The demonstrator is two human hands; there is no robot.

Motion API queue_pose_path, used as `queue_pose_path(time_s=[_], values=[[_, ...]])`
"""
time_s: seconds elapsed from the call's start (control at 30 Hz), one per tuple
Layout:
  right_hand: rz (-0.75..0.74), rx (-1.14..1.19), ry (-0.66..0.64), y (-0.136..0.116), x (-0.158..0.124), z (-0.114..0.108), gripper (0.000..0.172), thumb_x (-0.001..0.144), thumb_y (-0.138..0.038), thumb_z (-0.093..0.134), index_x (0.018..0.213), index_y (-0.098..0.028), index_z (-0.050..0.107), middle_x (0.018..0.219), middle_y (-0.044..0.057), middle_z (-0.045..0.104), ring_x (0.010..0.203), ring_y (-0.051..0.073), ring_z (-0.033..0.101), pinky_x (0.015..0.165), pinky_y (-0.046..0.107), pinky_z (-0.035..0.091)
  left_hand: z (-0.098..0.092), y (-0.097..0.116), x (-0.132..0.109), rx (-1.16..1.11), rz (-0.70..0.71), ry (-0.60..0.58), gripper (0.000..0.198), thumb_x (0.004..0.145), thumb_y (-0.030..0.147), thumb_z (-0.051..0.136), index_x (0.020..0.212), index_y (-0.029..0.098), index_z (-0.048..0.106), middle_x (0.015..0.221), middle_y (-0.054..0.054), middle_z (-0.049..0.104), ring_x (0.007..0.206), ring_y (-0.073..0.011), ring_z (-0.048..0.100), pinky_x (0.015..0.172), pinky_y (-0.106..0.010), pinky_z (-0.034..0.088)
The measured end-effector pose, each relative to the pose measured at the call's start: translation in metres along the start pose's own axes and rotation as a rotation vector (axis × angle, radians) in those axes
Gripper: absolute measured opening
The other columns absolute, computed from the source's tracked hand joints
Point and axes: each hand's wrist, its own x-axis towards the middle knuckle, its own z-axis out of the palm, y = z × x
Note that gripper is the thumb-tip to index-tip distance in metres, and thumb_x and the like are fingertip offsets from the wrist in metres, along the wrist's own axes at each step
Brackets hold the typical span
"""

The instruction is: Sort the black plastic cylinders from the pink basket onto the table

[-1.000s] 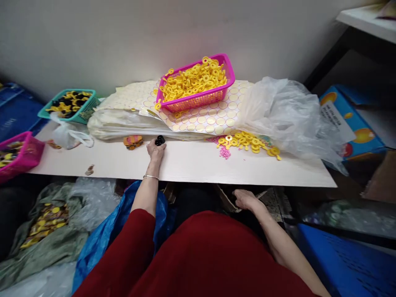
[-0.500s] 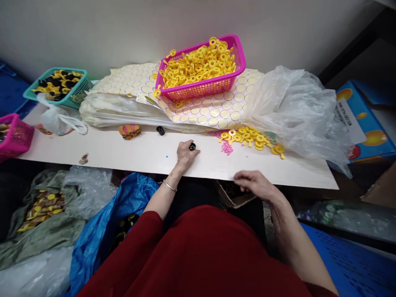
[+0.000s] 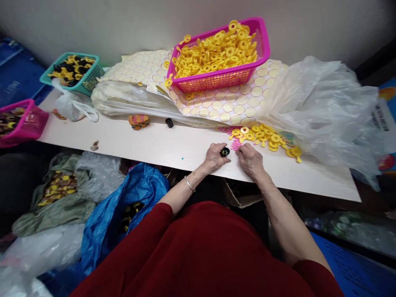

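**Black round cup (image 3: 225, 152) held beside tiny pink pieces (image 3: 236, 144)**

The left hand (image 3: 215, 157) curls thumb and fingers around the cup, spread only to its width, above the pale flat tabletop (image 3: 148, 144); its mouth, with small coloured bits inside, faces the camera. The right hand (image 3: 251, 160) has its fingertips drawn together at the pink pieces (whether they hold one, I cannot tell). If the left thumb slips, the cup could tip and its bits scatter. A careless right knuckle could mix the pink pieces with the yellow ring-shaped plastic parts (image 3: 273, 145) behind.
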Motion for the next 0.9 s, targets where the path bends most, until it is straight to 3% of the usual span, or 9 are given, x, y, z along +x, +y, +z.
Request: queue_pose_path(time_s=[0.07, 0.13, 0.23, 0.3, 0.4, 0.53, 0.73, 0.83, 0.9], values=[[-0.03, -0.009, 0.029, 0.004, -0.002, 0.002, 0.022, 0.091, -0.025, 0.044, 0.086, -0.019, 0.064, 0.091, 0.01, 0.063, 0.085, 0.022, 0.058, 0.068, 0.032, 0.041, -0.005, 0.001, -0.012, 0.055, 0.136, 0.081, 0.058, 0.063, 0.037, 0.086, 0.113, 0.016, 0.066, 0.117, -0.013, 0.066, 0.107, -0.0287, 0.059, 0.097, -0.045, 0.048], [-0.043, 0.029, 0.066, 0.009, -0.002, 0.005, 0.021, 0.092, -0.027, 0.044, 0.085, -0.02, 0.063, 0.09, 0.01, 0.063, 0.083, 0.022, 0.058, 0.069, 0.032, 0.042, -0.014, 0.0, -0.033, 0.13, 0.19, 0.258, 0.041, 0.08, 0.041, 0.073, 0.111, 0.015, 0.065, 0.119, -0.015, 0.064, 0.109, -0.0278, 0.059, 0.098, -0.044, 0.046], [-0.051, 0.129, 0.139, 0.013, -0.001, 0.009, 0.019, 0.09, -0.03, 0.047, 0.083, -0.022, 0.062, 0.089, 0.008, 0.064, 0.083, 0.021, 0.06, 0.074, 0.033, 0.046, -0.035, -0.007, -0.071, 0.262, 0.045, 0.56, 0.024, 0.093, 0.032, 0.054, 0.108, 0.016, 0.064, 0.115, -0.016, 0.061, 0.106, -0.0257, 0.059, 0.094, -0.042, 0.047], [-0.039, 0.183, 0.193, 0.013, -0.001, 0.009, 0.018, 0.09, -0.029, 0.047, 0.08, -0.022, 0.061, 0.085, 0.007, 0.065, 0.082, 0.021, 0.061, 0.076, 0.034, 0.047, -0.053, -0.017, -0.091, 0.346, -0.128, 0.62, 0.018, 0.092, 0.026, 0.053, 0.102, 0.017, 0.064, 0.112, -0.015, 0.06, 0.104, -0.0259, 0.057, 0.092, -0.041, 0.047], [0.034, 0.214, 0.251, 0.01, -0.005, 0.006, 0.019, 0.089, -0.028, 0.046, 0.076, -0.022, 0.059, 0.077, 0.006, 0.065, 0.076, 0.02, 0.062, 0.075, 0.034, 0.048, -0.077, -0.036, -0.101, 0.432, -0.31, 0.462, 0.013, 0.088, 0.019, 0.053, 0.078, 0.019, 0.061, 0.096, -0.012, 0.059, 0.094, -0.025, 0.056, 0.088, -0.04, 0.047], [0.135, 0.198, 0.24, 0.011, -0.019, -0.001, 0.017, 0.085, -0.025, 0.046, 0.074, -0.023, 0.06, 0.077, 0.007, 0.066, 0.075, 0.02, 0.062, 0.074, 0.033, 0.049, -0.089, -0.052, -0.084, 0.414, -0.313, 0.313, 0.026, 0.084, 0.011, 0.05, 0.06, 0.021, 0.05, 0.084, -0.009, 0.057, 0.086, -0.024, 0.054, 0.086, -0.039, 0.046], [0.183, 0.193, 0.268, 0.018, -0.035, -0.008, 0.021, 0.085, -0.024, 0.044, 0.087, -0.021, 0.064, 0.084, 0.009, 0.068, 0.079, 0.022, 0.063, 0.076, 0.034, 0.05, -0.076, -0.041, -0.043, 0.332, -0.213, 0.266, 0.023, 0.081, 0.014, 0.053, 0.059, 0.022, 0.05, 0.083, -0.01, 0.06, 0.086, -0.0247, 0.057, 0.085, -0.04, 0.048], [0.196, 0.197, 0.279, 0.019, -0.035, -0.009, 0.024, 0.087, -0.026, 0.042, 0.09, -0.019, 0.065, 0.088, 0.01, 0.069, 0.082, 0.022, 0.064, 0.079, 0.034, 0.051, -0.062, -0.03, -0.024, 0.173, -0.144, 0.185, 0.016, 0.077, 0.011, 0.051, 0.069, 0.021, 0.06, 0.086, -0.008, 0.064, 0.087, -0.0222, 0.06, 0.086, -0.037, 0.05], [0.204, 0.192, 0.275, 0.019, -0.034, -0.009, 0.024, 0.088, -0.026, 0.042, 0.089, -0.019, 0.065, 0.088, 0.01, 0.068, 0.083, 0.022, 0.064, 0.08, 0.033, 0.051, -0.05, -0.022, -0.012, 0.07, -0.112, 0.111, 0.023, 0.071, 0.005, 0.05, 0.08, 0.02, 0.065, 0.086, -0.005, 0.065, 0.081, -0.0185, 0.061, 0.081, -0.032, 0.052]])
